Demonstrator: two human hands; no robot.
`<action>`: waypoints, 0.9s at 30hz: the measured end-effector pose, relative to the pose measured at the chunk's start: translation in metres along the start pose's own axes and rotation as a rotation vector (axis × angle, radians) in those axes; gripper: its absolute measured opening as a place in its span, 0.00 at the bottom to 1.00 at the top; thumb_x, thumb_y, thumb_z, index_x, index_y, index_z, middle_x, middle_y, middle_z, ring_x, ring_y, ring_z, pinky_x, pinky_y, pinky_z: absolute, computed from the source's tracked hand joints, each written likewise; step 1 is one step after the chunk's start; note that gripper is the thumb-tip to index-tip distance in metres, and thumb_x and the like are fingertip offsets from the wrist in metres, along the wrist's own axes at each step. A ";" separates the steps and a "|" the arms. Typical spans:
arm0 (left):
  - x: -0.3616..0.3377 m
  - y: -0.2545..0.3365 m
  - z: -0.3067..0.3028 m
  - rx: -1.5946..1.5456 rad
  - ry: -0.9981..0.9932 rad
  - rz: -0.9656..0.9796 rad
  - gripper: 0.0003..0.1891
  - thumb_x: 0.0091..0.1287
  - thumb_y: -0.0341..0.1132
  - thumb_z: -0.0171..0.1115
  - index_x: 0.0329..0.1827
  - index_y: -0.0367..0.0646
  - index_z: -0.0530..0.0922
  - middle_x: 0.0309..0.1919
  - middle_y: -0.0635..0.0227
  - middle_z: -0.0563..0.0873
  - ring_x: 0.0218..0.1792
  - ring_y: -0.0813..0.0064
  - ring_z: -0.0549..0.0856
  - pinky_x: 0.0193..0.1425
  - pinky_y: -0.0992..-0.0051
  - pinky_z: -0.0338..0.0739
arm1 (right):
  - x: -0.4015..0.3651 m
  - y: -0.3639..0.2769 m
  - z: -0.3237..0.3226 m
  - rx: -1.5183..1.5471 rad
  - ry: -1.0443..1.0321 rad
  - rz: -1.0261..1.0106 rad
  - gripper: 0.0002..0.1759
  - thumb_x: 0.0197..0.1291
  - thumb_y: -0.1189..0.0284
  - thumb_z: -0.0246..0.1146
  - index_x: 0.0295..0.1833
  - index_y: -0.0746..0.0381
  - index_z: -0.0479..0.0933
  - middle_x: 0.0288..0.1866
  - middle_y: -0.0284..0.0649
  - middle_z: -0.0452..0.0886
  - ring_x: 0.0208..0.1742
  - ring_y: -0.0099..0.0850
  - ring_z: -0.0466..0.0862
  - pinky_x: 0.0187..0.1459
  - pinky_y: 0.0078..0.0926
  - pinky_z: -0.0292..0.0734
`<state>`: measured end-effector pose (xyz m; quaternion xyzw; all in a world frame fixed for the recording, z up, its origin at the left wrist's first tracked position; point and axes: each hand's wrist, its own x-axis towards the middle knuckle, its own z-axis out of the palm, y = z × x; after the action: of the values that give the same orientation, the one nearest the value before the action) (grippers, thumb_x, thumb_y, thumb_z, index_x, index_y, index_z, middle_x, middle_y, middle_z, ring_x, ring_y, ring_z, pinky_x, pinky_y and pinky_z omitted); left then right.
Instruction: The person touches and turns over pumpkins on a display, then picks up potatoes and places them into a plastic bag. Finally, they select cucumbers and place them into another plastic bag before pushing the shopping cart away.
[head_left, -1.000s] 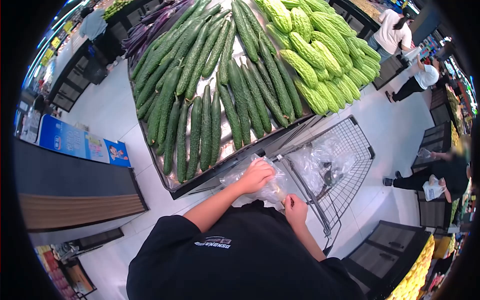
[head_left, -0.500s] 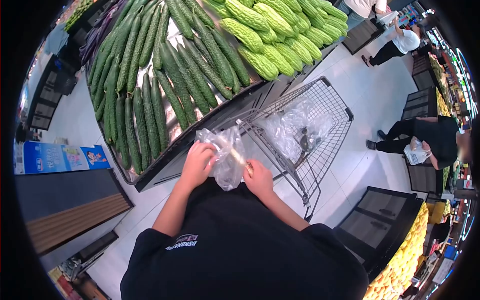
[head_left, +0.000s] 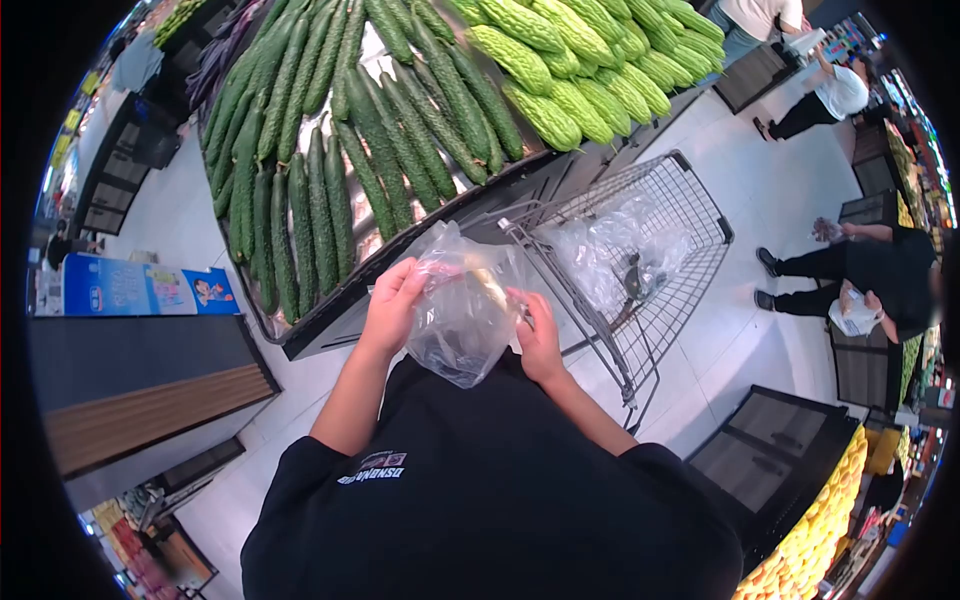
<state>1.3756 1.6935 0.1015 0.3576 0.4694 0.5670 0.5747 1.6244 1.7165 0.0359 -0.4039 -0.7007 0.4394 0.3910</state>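
A clear plastic bag (head_left: 458, 335) hangs between my hands in front of my dark shirt, puffed out. My left hand (head_left: 396, 303) is closed on the bag's upper left side. Along the upper right of the bag lies a pale, elongated item (head_left: 490, 286), seen at least partly through the plastic; I cannot make out its kind. My right hand (head_left: 538, 335) pinches at the lower end of this item, by the bag's right side. Just beyond stands a display of dark green cucumbers (head_left: 320, 215).
A wire shopping cart (head_left: 690, 235) stands to the right, with clear plastic bags (head_left: 620, 250) and a dark item inside. Bitter melons (head_left: 570, 60) lie beside the cucumbers. Another person (head_left: 895, 270) stands at right near yellow fruit (head_left: 810, 530). A blue sign (head_left: 140, 288) is at left.
The plastic bag has spread wider and fuller between my hands. My right hand has moved slightly right, and the pale item shifted with it. The whole view has moved a little.
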 end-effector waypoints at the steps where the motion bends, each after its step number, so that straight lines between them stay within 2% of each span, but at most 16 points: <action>1: -0.001 0.003 -0.003 -0.002 -0.016 -0.017 0.17 0.78 0.39 0.56 0.53 0.31 0.80 0.53 0.51 0.88 0.59 0.63 0.85 0.70 0.64 0.74 | 0.001 -0.008 0.002 0.087 0.035 0.016 0.18 0.64 0.69 0.67 0.55 0.65 0.78 0.53 0.47 0.79 0.55 0.44 0.80 0.57 0.36 0.75; 3: -0.007 0.010 -0.006 0.202 -0.016 0.017 0.19 0.78 0.43 0.56 0.51 0.33 0.83 0.53 0.54 0.88 0.55 0.69 0.85 0.63 0.70 0.75 | 0.007 -0.016 0.011 0.202 0.039 0.021 0.15 0.66 0.69 0.66 0.53 0.66 0.80 0.52 0.46 0.81 0.54 0.41 0.81 0.56 0.35 0.75; 5: -0.022 0.030 -0.008 0.387 0.033 0.069 0.18 0.77 0.42 0.56 0.51 0.35 0.85 0.52 0.57 0.89 0.46 0.76 0.82 0.53 0.75 0.73 | 0.014 -0.014 0.015 -0.100 0.005 0.089 0.11 0.69 0.69 0.65 0.47 0.67 0.81 0.43 0.41 0.84 0.45 0.33 0.83 0.51 0.32 0.77; 6: -0.025 0.045 0.003 0.357 0.151 0.236 0.13 0.76 0.38 0.57 0.42 0.38 0.84 0.44 0.64 0.88 0.38 0.80 0.76 0.46 0.78 0.69 | 0.017 -0.005 0.019 0.013 0.024 0.103 0.10 0.68 0.70 0.65 0.46 0.67 0.81 0.37 0.41 0.83 0.40 0.32 0.83 0.46 0.31 0.78; 7: -0.032 0.051 -0.009 0.380 0.193 0.243 0.13 0.76 0.38 0.57 0.42 0.38 0.84 0.44 0.64 0.88 0.38 0.80 0.76 0.46 0.78 0.69 | 0.024 -0.001 0.023 0.122 0.042 0.121 0.08 0.68 0.72 0.65 0.45 0.66 0.82 0.31 0.41 0.83 0.35 0.31 0.83 0.41 0.31 0.78; 9: -0.050 0.058 -0.037 0.350 0.473 0.368 0.10 0.76 0.30 0.58 0.33 0.38 0.77 0.32 0.72 0.78 0.37 0.83 0.74 0.44 0.79 0.68 | 0.036 -0.003 0.020 0.164 -0.010 0.144 0.06 0.66 0.75 0.65 0.45 0.66 0.82 0.28 0.39 0.81 0.30 0.26 0.80 0.36 0.28 0.75; 10: -0.061 0.063 -0.051 0.408 0.554 0.376 0.13 0.74 0.27 0.59 0.28 0.41 0.70 0.34 0.72 0.77 0.37 0.83 0.74 0.43 0.80 0.67 | 0.041 -0.008 0.018 0.178 -0.026 0.182 0.05 0.65 0.78 0.64 0.45 0.65 0.82 0.24 0.36 0.79 0.26 0.22 0.77 0.32 0.25 0.73; 11: -0.070 0.066 -0.062 0.491 0.627 0.385 0.12 0.74 0.28 0.61 0.29 0.41 0.71 0.29 0.74 0.76 0.31 0.87 0.71 0.36 0.81 0.65 | 0.045 -0.011 0.018 0.189 -0.047 0.179 0.05 0.65 0.78 0.64 0.45 0.65 0.82 0.24 0.36 0.79 0.26 0.22 0.77 0.32 0.25 0.73; 13: -0.087 0.075 -0.063 0.428 0.728 0.187 0.11 0.74 0.28 0.63 0.33 0.42 0.71 0.23 0.79 0.72 0.25 0.90 0.65 0.29 0.82 0.59 | 0.056 -0.019 0.020 0.122 -0.141 0.149 0.07 0.65 0.81 0.63 0.46 0.65 0.82 0.21 0.30 0.74 0.24 0.17 0.70 0.28 0.20 0.66; 16: -0.098 0.080 -0.073 0.399 0.706 0.113 0.07 0.73 0.28 0.64 0.40 0.42 0.72 0.19 0.82 0.69 0.21 0.91 0.63 0.26 0.83 0.56 | 0.071 -0.049 0.021 0.355 -0.296 0.161 0.14 0.64 0.82 0.61 0.55 0.65 0.81 0.20 0.24 0.67 0.23 0.14 0.65 0.28 0.17 0.59; 18: -0.102 0.084 -0.081 0.505 0.698 0.042 0.08 0.72 0.28 0.65 0.44 0.42 0.72 0.19 0.82 0.69 0.22 0.91 0.65 0.27 0.82 0.57 | 0.078 -0.069 0.019 0.471 -0.472 0.215 0.23 0.63 0.84 0.59 0.64 0.65 0.78 0.20 0.21 0.64 0.23 0.11 0.61 0.28 0.16 0.56; 20: -0.103 0.087 -0.086 0.604 0.682 -0.031 0.10 0.71 0.27 0.66 0.47 0.42 0.72 0.18 0.82 0.69 0.22 0.91 0.66 0.27 0.82 0.58 | 0.089 -0.079 0.018 0.509 -0.585 0.196 0.23 0.62 0.84 0.58 0.64 0.65 0.78 0.20 0.21 0.63 0.23 0.12 0.60 0.27 0.16 0.55; 23: -0.091 0.086 -0.090 1.341 0.673 0.078 0.34 0.56 0.25 0.75 0.67 0.41 0.72 0.48 0.57 0.81 0.51 0.62 0.82 0.59 0.65 0.76 | 0.104 -0.093 0.027 0.579 -0.757 0.195 0.25 0.61 0.84 0.57 0.65 0.66 0.78 0.20 0.20 0.61 0.23 0.12 0.59 0.27 0.17 0.53; 24: -0.085 0.097 -0.084 1.259 0.570 0.019 0.42 0.50 0.26 0.77 0.73 0.45 0.71 0.62 0.50 0.74 0.64 0.51 0.75 0.73 0.59 0.69 | 0.109 -0.097 0.033 0.616 -0.822 0.210 0.25 0.60 0.84 0.57 0.65 0.66 0.79 0.20 0.20 0.60 0.23 0.11 0.58 0.27 0.17 0.52; 25: -0.077 0.099 -0.084 1.251 0.567 0.023 0.42 0.50 0.26 0.77 0.73 0.45 0.71 0.62 0.50 0.74 0.64 0.51 0.75 0.73 0.59 0.69 | 0.114 -0.099 0.040 0.607 -0.819 0.211 0.25 0.60 0.84 0.57 0.65 0.66 0.79 0.20 0.20 0.60 0.23 0.11 0.58 0.27 0.17 0.52; 27: -0.065 0.100 -0.087 1.314 0.138 0.237 0.27 0.54 0.29 0.76 0.59 0.47 0.82 0.53 0.61 0.83 0.58 0.54 0.80 0.67 0.61 0.73 | 0.120 -0.103 0.054 0.553 -0.870 0.085 0.25 0.59 0.85 0.57 0.64 0.66 0.79 0.20 0.19 0.60 0.23 0.11 0.58 0.27 0.17 0.51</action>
<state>1.2671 1.6288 0.1780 0.6452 0.7102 0.2444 0.1401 1.5087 1.7801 0.1389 -0.0935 -0.6390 0.7511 0.1373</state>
